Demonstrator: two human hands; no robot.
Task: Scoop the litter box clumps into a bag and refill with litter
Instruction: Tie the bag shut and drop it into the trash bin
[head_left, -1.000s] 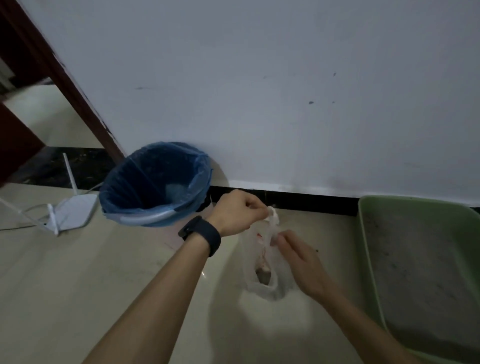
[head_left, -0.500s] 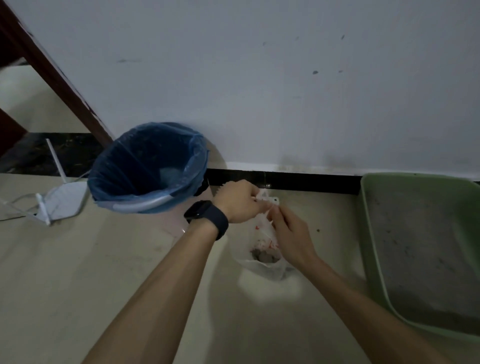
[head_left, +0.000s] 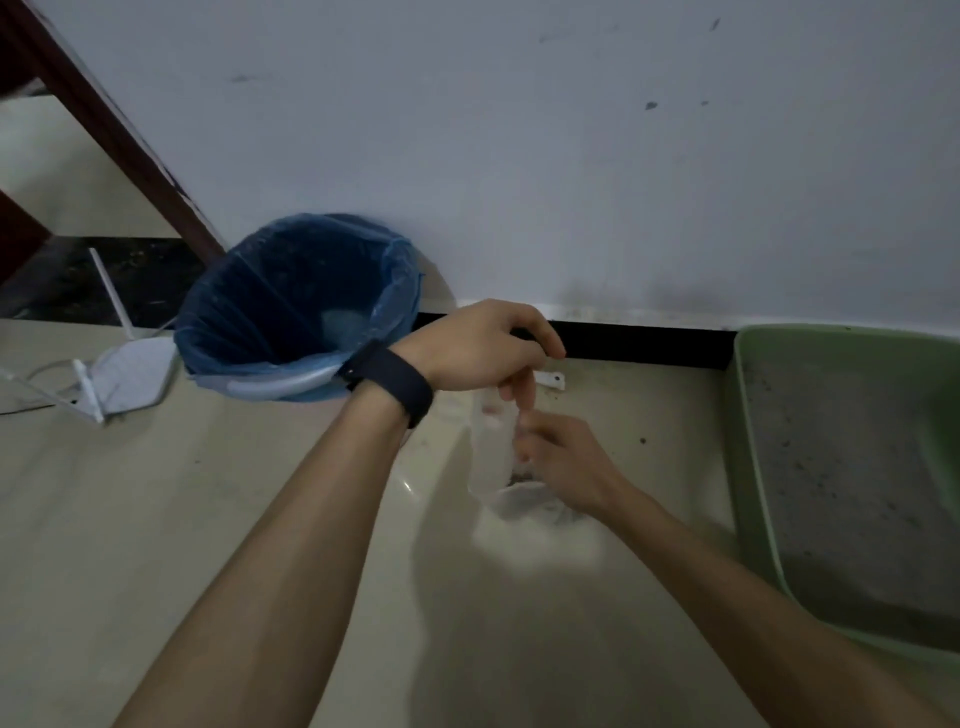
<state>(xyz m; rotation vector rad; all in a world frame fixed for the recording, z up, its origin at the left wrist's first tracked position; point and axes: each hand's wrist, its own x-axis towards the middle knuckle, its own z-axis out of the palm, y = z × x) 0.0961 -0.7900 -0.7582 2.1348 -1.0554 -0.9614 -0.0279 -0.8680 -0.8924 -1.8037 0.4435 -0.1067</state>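
Head view, bag (head_left: 489, 460) vertical (mouth up), in left hand (head_left: 480, 347)

no readable text, no legible labels or numbers, view dim and blurred

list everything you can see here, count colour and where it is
plastic bag: 1, clear-whitish, held in both hands above the floor
litter box: 1, green, on the floor at right, against the wall
litter: 1 layer, grey, inside the litter box
bin: 1, blue liner, on the floor by the wall, left of the hands
router: 1, white with antennas, on the floor left of the bin
small piece: 1, white, on the floor near the baseboard; too small to identify
baseboard: 1, black, along the foot of the wall
door frame: 1, dark brown, upper left
floor: beige
wristband: 1, black, on the left wrist
left hand: pinches the bag's top
right hand: grips the bag lower down
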